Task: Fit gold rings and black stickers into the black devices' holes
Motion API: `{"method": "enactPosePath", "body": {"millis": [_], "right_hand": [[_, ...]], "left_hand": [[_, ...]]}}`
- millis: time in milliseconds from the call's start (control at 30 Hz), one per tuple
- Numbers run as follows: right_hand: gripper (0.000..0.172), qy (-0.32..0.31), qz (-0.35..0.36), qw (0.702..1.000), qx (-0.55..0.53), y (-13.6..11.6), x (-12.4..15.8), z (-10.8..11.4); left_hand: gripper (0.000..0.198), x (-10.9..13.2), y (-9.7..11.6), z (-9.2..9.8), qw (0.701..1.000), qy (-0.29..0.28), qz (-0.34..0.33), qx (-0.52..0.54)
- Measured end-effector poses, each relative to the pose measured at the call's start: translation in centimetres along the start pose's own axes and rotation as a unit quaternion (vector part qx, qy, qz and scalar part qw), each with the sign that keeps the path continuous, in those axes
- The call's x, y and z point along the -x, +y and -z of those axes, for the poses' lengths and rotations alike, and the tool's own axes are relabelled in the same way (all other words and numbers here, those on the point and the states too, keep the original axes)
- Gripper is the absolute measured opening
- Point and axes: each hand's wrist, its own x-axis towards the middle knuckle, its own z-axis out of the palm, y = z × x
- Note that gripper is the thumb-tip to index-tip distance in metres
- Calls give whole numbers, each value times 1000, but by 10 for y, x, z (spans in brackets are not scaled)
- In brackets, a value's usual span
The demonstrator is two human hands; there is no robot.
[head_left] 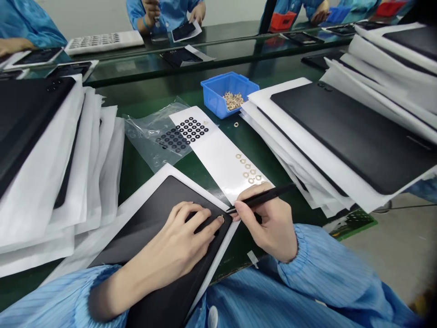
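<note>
A black tablet-like panel (pixel 146 218) lies at an angle before me on a white foam sheet (pixel 167 169). Across its upper right part rests my left hand (pixel 184 237), fingers stretched out and lying on the surface. The tip of its index finger is at the panel's corner, by a small pale piece too small to make out. My right hand (pixel 269 223) grips black tweezers (pixel 266 197), whose tips point at that same corner. Just beyond is a white backing sheet (pixel 218 159) with black ring stickers (pixel 194 129) and small gold-coloured rings (pixel 247 169).
A blue bin (pixel 215 100) holds small gold-coloured parts, and one loose ring (pixel 236 124) lies near it. A clear plastic bag (pixel 146 132) overlaps the backing sheet. Stacks of panels with foam sheets stand left (pixel 99 182) and right (pixel 355 132). Other people work across the bench.
</note>
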Motion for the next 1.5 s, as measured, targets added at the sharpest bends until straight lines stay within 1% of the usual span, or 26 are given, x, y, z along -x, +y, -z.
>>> {"method": "enactPosePath", "body": {"millis": [133, 233, 400, 500, 567, 633, 733, 800, 867, 933, 967, 1033, 1100, 1133, 1167, 1200, 1233, 1267, 1300, 1333, 1400, 1500], "right_hand": [[10, -21, 22, 1000, -9, 0, -2, 1], [10, -41, 41, 998, 0, 1, -3, 0], [8, -53, 63, 997, 8, 1, -3, 0], [9, -61, 65, 996, -2, 3, -2, 0], [9, -70, 65, 995, -27, 5, -1, 1], [9, -81, 60, 993, -62, 6, 1, 2], [4, -105, 28, 984, -140, 3, 3, 6], [4, -105, 9, 980, -170, -3, -2, 9], [8, -73, 18, 987, -144, -12, -19, 12], [14, -15, 49, 995, -85, -19, -50, 15], [17, 16, 68, 995, -65, -20, -70, 16], [23, 83, 113, 990, -20, -15, -118, 16], [28, 156, 149, 976, 26, 0, -169, 14], [27, 185, 160, 968, 51, 10, -192, 13], [26, 189, 160, 966, 81, 20, -213, 11], [23, 173, 143, 968, 113, 31, -230, 10], [20, 142, 106, 974, 141, 40, -244, 9], [19, 115, 72, 978, 157, 47, -253, 8], [18, 97, 54, 980, 165, 52, -258, 8], [17, 83, 41, 981, 169, 55, -261, 7], [18, 67, 43, 982, 170, 53, -260, 6], [21, 17, 58, 982, 181, 38, -252, -7]], "left_hand": [[31, -1, 2, -3, 1000, -7, 8, -21], [30, 0, 2, -3, 1000, -9, 9, -13], [25, 2, -1, -3, 999, 33, 31, 20], [20, 2, -5, -5, 995, 71, 41, 59], [17, 2, -6, -6, 991, 98, 58, 72], [16, 2, -6, -8, 988, 111, 75, 73], [17, 2, -6, -9, 987, 110, 92, 76], [18, 1, -11, -8, 988, 98, 99, 71], [19, 0, -24, -5, 989, 96, 103, 48], [19, -3, -44, 1, 985, 116, 129, 1], [20, -5, -56, 5, 978, 133, 156, -25], [22, -7, -80, 13, 954, 152, 252, -61], [29, -9, -99, 20, 920, 154, 355, -70], [33, -8, -105, 22, 903, 155, 395, -68], [36, -8, -110, 23, 889, 154, 427, -65], [40, -7, -112, 23, 877, 155, 450, -63], [42, -7, -114, 23, 868, 155, 468, -60], [44, -6, -114, 22, 859, 153, 486, -56], [45, -5, -114, 22, 850, 148, 503, -51], [46, -5, -114, 21, 843, 143, 516, -46], [47, -6, -115, 20, 834, 134, 533, -37], [47, -11, -121, 20, 829, 129, 544, -27]]}}
